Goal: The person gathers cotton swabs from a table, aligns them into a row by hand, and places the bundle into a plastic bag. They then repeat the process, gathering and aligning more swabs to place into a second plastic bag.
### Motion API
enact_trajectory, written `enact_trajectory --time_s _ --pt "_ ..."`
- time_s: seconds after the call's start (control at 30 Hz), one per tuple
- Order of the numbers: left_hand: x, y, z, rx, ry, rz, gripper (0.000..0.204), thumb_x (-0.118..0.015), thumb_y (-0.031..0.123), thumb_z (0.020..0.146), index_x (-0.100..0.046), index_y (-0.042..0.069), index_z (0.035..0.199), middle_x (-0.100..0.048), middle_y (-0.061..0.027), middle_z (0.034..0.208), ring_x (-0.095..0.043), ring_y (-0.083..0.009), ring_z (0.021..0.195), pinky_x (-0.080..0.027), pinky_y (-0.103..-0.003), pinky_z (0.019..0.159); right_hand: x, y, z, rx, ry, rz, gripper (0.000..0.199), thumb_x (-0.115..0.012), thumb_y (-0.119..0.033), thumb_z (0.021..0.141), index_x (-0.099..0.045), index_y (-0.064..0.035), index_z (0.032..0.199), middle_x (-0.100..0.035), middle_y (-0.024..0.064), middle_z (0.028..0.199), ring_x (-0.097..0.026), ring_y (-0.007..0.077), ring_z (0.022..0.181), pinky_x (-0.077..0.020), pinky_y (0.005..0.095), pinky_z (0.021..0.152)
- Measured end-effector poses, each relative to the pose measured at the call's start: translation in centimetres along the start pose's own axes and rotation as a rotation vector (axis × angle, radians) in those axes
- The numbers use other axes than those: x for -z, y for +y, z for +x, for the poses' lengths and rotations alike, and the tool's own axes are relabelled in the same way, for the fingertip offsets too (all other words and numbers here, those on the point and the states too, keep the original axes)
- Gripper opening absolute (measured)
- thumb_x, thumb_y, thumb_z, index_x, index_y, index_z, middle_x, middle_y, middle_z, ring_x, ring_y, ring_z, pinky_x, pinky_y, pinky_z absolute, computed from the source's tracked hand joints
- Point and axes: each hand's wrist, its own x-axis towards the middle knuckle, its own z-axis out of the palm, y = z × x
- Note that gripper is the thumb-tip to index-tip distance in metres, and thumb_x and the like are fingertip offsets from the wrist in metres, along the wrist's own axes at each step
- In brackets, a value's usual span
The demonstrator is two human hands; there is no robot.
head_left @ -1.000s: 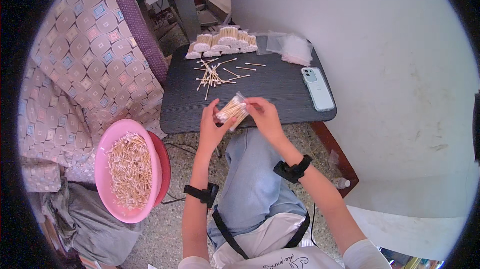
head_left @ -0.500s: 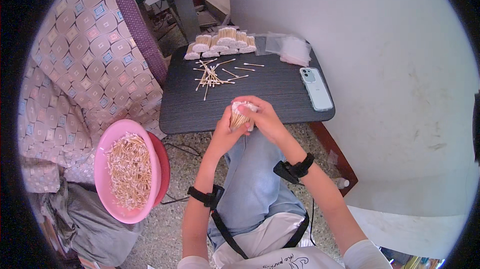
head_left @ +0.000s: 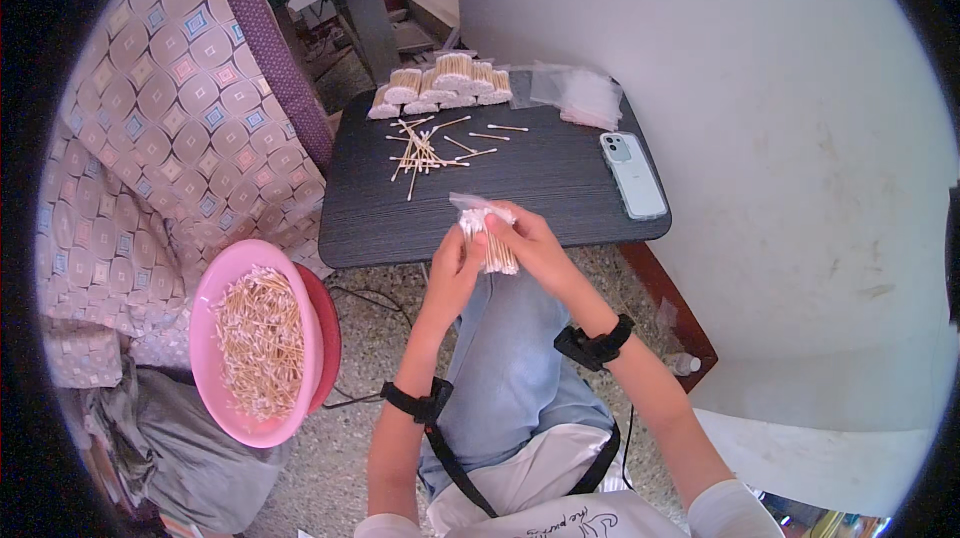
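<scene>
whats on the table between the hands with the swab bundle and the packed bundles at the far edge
In the head view, a loose scatter of cotton swabs lies on the dark table, between the hand-held bundle and the packed bundles; nearer the hands it is bare.

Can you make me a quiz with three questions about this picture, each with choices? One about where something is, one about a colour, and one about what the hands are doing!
1. Where is the phone?
A. On the dark table, right side
B. In the pink bowl
C. On the floor

2. What colour is the bowl of swabs?
A. Blue
B. Pink
C. Green

3. What are the two hands doing?
A. Resting flat on the table
B. Holding the phone
C. Holding a clear bag of swabs together

Answers:
1. A, it lies flat near the table's right edge.
2. B, its rim is pink all round.
3. C, the left hand and right hand both have a grip on the bag.
</scene>
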Motion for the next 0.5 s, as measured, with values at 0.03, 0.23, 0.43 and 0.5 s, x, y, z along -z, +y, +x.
enact_trajectory --time_s 0.03,0.23,0.43,0.5 --pt "-0.2 0.3 -0.1 0.003 -0.001 -0.001 0.043 -0.043 0.03 0.098 -0.039 0.004 0.131 -0.053 -0.0059 0.118 -0.052 -0.0116 0.105 -0.042 -0.027 0.09 0.1 0.2 0.1 -0.003 0.0 0.001 0.032 -0.053 -0.024 0.094 -0.055 -0.0012 0.117 -0.06 0.0058 0.11 -0.059 0.0127 0.092 -0.0467 0.0246 0.083" --pt "-1.9 0.8 0.7 -0.118 0.141 -0.477 0.029 -0.047 0.019 0.096 -0.044 0.004 0.121 -0.054 -0.0062 0.113 -0.052 -0.0112 0.102 -0.042 -0.026 0.087 -0.4 -0.5 0.3 0.172 -0.144 0.042 0.03 -0.05 -0.013 0.093 -0.054 -0.0016 0.121 -0.045 0.0124 0.136 -0.043 0.0188 0.124 -0.0346 0.0317 0.102" --pt "-2.4 -0.2 3.9 -0.239 0.177 -0.375 0.025 -0.05 0.015 0.094 -0.047 0.005 0.117 -0.057 -0.0058 0.108 -0.054 -0.0105 0.099 -0.042 -0.024 0.086 2.1 1.1 2.9 0.346 -0.088 -0.149 0.035 -0.05 -0.012 0.091 -0.052 -0.0038 0.125 -0.046 0.0096 0.135 -0.044 0.0191 0.123 -0.0331 0.0332 0.103" --pt "-1.9 0.0 4.4 -0.173 0.113 -0.41 0.023 -0.051 0.015 0.094 -0.051 0.004 0.114 -0.059 -0.0057 0.105 -0.055 -0.0103 0.097 -0.042 -0.024 0.085 2.6 0.7 3.0 0.244 -0.116 -0.136 0.036 -0.049 -0.014 0.092 -0.05 -0.0043 0.127 -0.046 0.0085 0.136 -0.042 0.018 0.125 -0.0315 0.0335 0.104"
